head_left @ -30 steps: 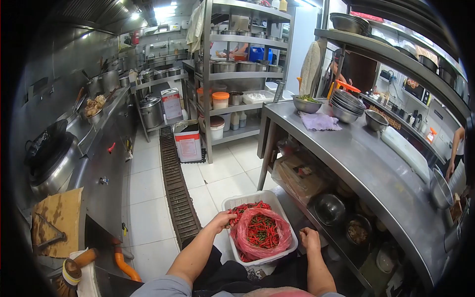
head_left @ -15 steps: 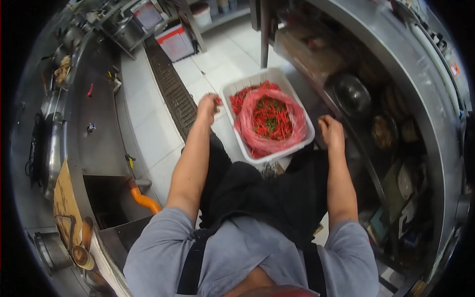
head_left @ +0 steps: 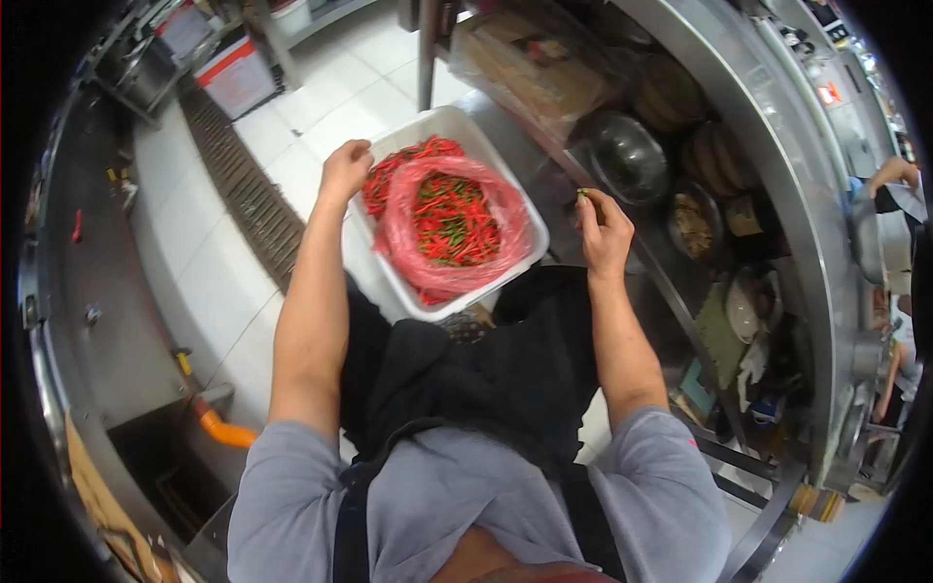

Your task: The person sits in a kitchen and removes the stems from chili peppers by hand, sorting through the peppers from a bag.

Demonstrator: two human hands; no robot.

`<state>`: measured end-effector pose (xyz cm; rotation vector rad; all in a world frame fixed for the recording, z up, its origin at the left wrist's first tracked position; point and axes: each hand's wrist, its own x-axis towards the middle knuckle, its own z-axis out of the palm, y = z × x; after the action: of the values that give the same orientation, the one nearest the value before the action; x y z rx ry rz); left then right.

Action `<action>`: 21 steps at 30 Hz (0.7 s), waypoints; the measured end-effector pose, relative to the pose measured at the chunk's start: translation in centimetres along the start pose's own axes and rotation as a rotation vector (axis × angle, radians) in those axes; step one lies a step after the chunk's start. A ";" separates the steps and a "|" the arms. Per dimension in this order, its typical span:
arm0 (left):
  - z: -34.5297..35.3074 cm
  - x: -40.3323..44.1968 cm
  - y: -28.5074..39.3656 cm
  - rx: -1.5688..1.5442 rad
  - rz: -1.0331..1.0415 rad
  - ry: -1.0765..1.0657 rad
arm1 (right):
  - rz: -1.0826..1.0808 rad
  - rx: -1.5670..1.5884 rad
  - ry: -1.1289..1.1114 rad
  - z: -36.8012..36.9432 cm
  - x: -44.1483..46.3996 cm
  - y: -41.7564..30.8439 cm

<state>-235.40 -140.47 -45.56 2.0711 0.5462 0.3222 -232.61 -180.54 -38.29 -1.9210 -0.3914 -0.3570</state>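
Note:
A white plastic basket [head_left: 520, 194] stands on the floor before my knees, with red chili peppers [head_left: 428, 148] loose along its far and left side. Inside it sits an open pink plastic bag [head_left: 398, 228] full of red and green chilies [head_left: 457, 219]. My left hand [head_left: 347, 170] is closed with curled fingers at the basket's left rim, close to the loose chilies; what it holds is hidden. Off to the basket's right, my right hand [head_left: 605, 233] pinches a tiny green chili stem [head_left: 582, 192] between thumb and forefinger.
A steel shelf unit on the right holds a metal bowl [head_left: 627, 160] and a dish of brown food [head_left: 692, 223]. Along the left run a floor drain grate [head_left: 238, 180] and a steel counter with an orange pipe [head_left: 225, 428]. Another person's arm [head_left: 889, 175] shows far right.
The view has turned right, so everything sits further left. My left hand has come closer to the basket's rim. My right hand has moved slightly away from the basket, its pinched fingers now plainer.

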 end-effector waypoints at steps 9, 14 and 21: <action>1.2 -2.5 4.1 0.062 0.212 -0.130 | -0.112 -0.968 -0.109 -5.9 10.1 1.8; 0.4 -3.0 5.0 0.032 0.172 -0.067 | -0.225 -0.310 0.203 -1.8 7.1 -3.1; 1.7 -4.3 4.8 0.082 0.209 -0.195 | -0.203 -0.384 -0.578 7.8 0.4 -0.4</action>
<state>-237.17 -146.12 -42.40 2.2147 0.2292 0.2178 -231.95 -173.08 -40.64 -2.3560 -0.9579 0.0090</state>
